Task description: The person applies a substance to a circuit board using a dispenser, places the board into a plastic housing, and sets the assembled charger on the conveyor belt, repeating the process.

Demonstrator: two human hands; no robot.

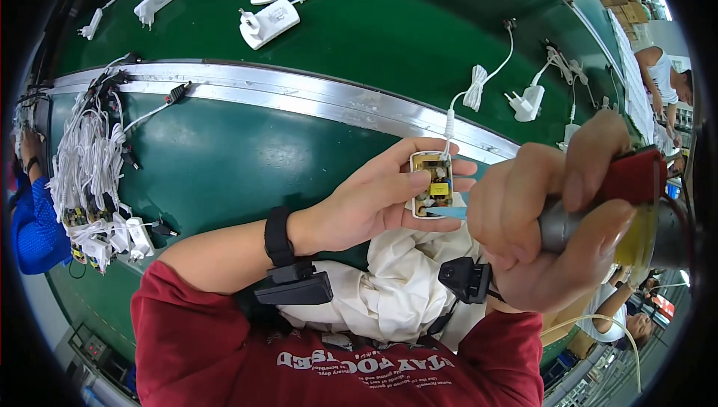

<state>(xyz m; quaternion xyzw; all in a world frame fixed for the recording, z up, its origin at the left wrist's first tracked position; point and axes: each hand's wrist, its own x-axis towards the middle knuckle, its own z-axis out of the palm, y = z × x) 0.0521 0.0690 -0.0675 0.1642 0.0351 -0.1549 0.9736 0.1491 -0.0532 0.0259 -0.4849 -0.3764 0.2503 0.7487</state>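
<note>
My left hand [366,201] holds an opened white power adapter housing [412,205], with the thumb lying over its edge. Inside it shows a circuit board with a yellow component [439,189], and a white cord [449,124] leads up from its top. In my right hand [535,212] is a thick grey dispenser [561,229], with a red part and a clear, yellowish part near its back end. Its light blue tapered nozzle [449,212] points left, its tip at the lower part of the board. Whether the tip touches the board I cannot tell.
A metal rail [299,93] crosses the green bench. Beyond it lie white adapters [271,24] and a corded plug [527,102]. At left is a heap of white cords [86,156] with open adapters. Another person's blue sleeve [37,227] shows at far left; people work at right.
</note>
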